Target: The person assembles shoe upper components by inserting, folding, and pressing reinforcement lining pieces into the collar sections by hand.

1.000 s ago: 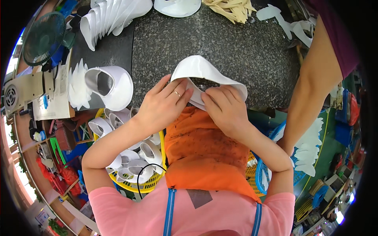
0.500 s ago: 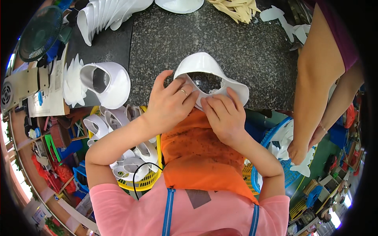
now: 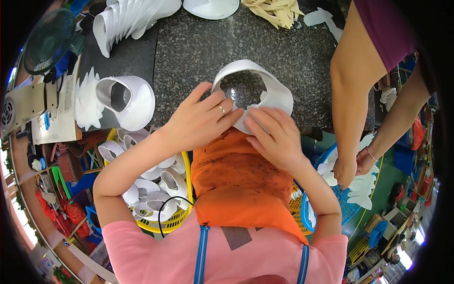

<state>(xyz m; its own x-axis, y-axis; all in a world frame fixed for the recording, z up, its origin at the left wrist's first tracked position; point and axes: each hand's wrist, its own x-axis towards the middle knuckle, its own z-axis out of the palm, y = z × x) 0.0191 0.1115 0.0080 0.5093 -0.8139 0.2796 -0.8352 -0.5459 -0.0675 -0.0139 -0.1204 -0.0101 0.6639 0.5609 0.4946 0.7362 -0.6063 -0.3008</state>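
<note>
A white shoe upper with a wide round opening stands at the near edge of the dark speckled stone tabletop, right in front of me. My left hand, a ring on one finger, pinches its left near edge with bent fingers. On the near right edge my right hand presses with its fingers bent over the white material; its fingertips are slightly blurred. Both hands grip this one piece close together. Another formed white upper sits to the left, beside a fanned stack of white cut pieces.
Nested white pieces and beige strips lie at the back. Below the table are a yellow basket of white uppers and a blue basket. A co-worker's arms reach down at the right. An orange apron covers my lap.
The upper has turned and tilted in my hands, so its opening looks rounder. My right hand has shifted slightly. The co-worker's near arm has moved left.
</note>
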